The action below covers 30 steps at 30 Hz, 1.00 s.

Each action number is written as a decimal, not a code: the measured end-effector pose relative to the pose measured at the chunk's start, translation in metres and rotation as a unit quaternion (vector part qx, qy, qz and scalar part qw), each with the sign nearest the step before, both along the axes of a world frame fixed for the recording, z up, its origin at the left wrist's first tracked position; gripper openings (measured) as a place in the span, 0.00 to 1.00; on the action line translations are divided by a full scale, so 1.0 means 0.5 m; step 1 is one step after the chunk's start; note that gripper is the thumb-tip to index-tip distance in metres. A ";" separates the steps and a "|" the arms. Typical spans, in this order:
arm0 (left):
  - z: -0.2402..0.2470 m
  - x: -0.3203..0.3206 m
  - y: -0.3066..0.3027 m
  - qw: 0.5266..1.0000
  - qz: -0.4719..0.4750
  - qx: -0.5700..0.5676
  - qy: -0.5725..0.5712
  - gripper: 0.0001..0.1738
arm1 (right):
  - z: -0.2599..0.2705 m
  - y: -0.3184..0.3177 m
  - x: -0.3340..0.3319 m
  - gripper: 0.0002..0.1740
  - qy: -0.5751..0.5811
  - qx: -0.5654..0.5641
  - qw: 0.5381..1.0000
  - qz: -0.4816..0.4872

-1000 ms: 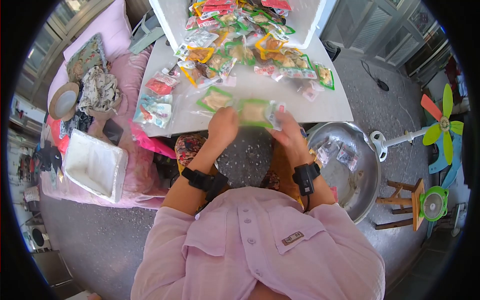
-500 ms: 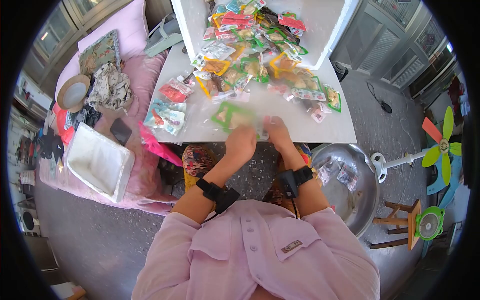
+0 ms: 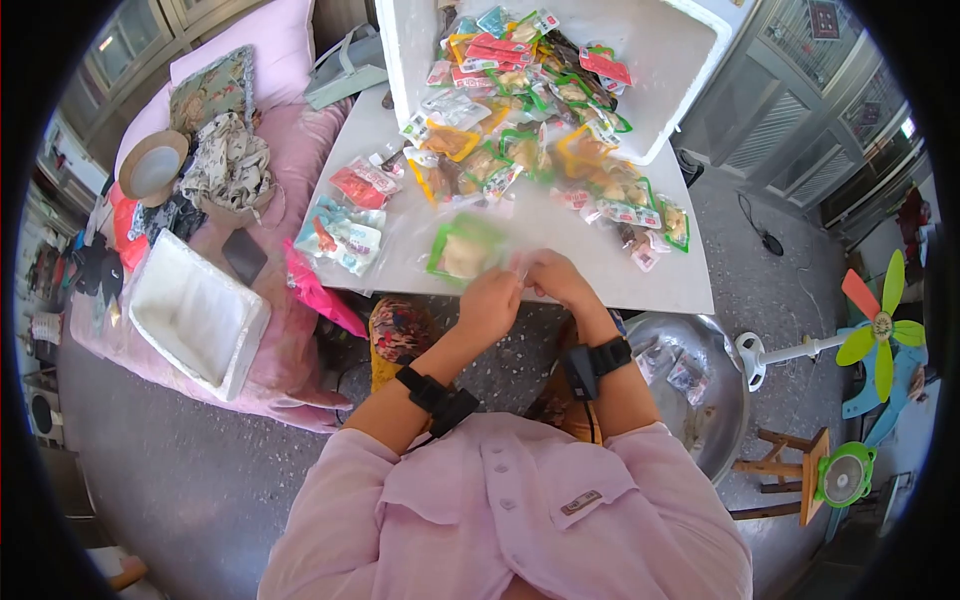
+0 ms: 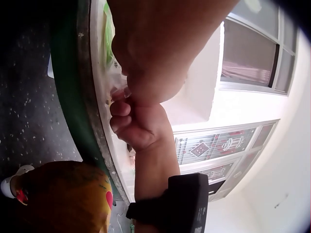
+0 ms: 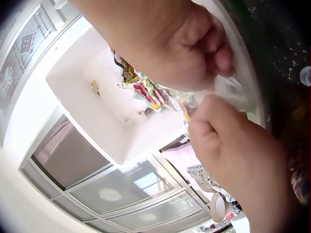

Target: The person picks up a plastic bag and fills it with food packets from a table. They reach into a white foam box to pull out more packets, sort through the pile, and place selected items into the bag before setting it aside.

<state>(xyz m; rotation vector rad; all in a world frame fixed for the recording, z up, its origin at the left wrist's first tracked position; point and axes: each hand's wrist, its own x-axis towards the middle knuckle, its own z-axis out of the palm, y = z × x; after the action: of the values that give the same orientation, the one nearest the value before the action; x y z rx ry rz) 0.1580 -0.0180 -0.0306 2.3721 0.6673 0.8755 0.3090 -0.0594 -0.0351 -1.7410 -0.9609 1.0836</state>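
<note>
A clear food packet (image 3: 465, 252) with a green border and pale contents lies over the near part of the white table (image 3: 600, 278). My left hand (image 3: 490, 303) pinches its near right end with curled fingers. Close beside it, my right hand (image 3: 558, 277) pinches the same end; both hands' fingertips meet at the clear film. In the right wrist view, a strip of clear plastic (image 5: 232, 91) runs between the two hands. Part of the green border (image 4: 108, 39) shows past my left hand in the left wrist view.
Behind, a white foam box (image 3: 690, 85) lies on its side with many food packets (image 3: 505, 80) spilling out. A blue-and-white packet (image 3: 340, 237) and a red packet (image 3: 362, 184) lie left. A metal basin (image 3: 725, 400) stands below right, a foam lid (image 3: 195, 315) on the bed.
The green-bordered packet was stretched between my hands; now it lies to the left and both hands have come together at its right end. The head view has shifted slightly.
</note>
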 end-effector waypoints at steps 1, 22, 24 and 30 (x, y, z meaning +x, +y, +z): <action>-0.002 -0.003 0.005 1.000 -0.008 0.029 -0.002 0.05 | 0.011 -0.004 0.013 0.10 -0.049 -0.005 0.999 0.004; -0.062 0.003 0.047 0.983 -0.013 0.183 0.024 0.23 | 0.011 0.220 0.169 0.11 -0.462 0.188 0.866 -0.044; -0.062 0.004 0.047 0.983 -0.015 0.182 0.022 0.23 | 0.022 0.175 0.163 0.12 -0.464 0.205 0.862 0.015; -0.067 0.007 0.048 0.981 -0.012 0.194 0.011 0.23 | 0.090 0.095 0.156 0.17 -0.512 0.015 0.837 0.190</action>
<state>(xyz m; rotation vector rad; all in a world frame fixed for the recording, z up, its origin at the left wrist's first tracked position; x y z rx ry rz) 0.1617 0.0061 -0.0640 2.7298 0.5109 1.0501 0.3870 -0.0117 0.0100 -2.1608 -2.0194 0.2417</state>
